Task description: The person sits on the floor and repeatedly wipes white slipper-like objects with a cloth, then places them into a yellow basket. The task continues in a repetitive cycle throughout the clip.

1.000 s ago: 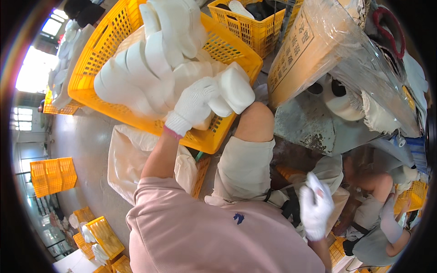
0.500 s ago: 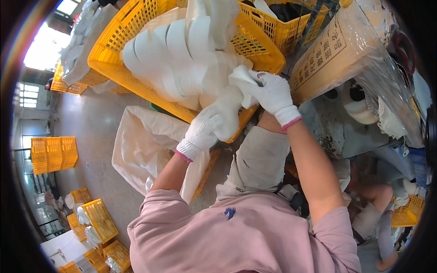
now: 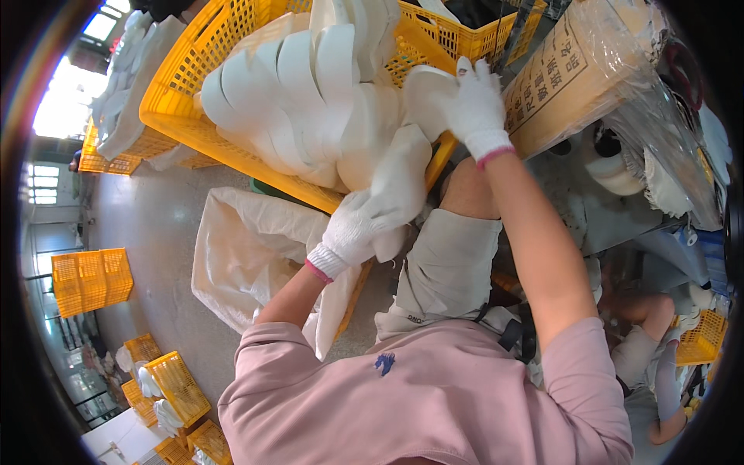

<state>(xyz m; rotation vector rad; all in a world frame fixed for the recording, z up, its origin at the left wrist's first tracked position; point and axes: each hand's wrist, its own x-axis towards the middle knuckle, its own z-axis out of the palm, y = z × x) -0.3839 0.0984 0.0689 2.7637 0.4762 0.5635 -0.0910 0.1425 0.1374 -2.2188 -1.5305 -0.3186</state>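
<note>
Both of my hands wear white knitted gloves with pink cuffs. My left hand (image 3: 354,229) is closed around the lower end of a long white sole-shaped pad (image 3: 403,177), held over the near edge of a yellow crate (image 3: 174,101). Farther right and higher, my right hand (image 3: 474,108) grips another pale rounded pad (image 3: 428,97) by its right side; its fingers partly point away from me. Where the two pads meet, I cannot tell if they are joined. Rows of stacked white pads (image 3: 298,74) fill the crate just left of my hands.
A cream cloth-lined bin (image 3: 232,252) stands below the crate. A plastic-wrapped carton (image 3: 573,74) rises at the right, with another yellow crate (image 3: 473,35) behind. Yellow crates (image 3: 93,280) stand on the left floor. Another person's leg (image 3: 639,356) shows at the lower right.
My right hand has moved up and away with its pad, and its fingers have straightened somewhat. The pad in my left hand now leans farther right; that hand has shifted slightly right and nearer.
</note>
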